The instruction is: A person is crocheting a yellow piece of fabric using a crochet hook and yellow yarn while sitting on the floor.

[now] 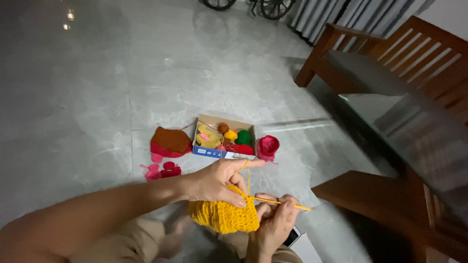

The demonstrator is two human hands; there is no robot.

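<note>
Grey marble floor (87,97) fills my feed, with a wooden bench (390,63) off to the right. Down low, my left hand (217,182) pinches the yellow crochet piece (224,214) with thumb and fingers, index finger stretched out with the yellow yarn strand (247,180) looped over it. My right hand (275,224) is curled tight on a yellow crochet hook (285,204), touching the piece's right edge. Beyond the hands sits a cardboard box of yarn balls (224,139), a brown-and-red knitted piece (169,142) just left, a pink yarn cup (268,147) just right.
</note>
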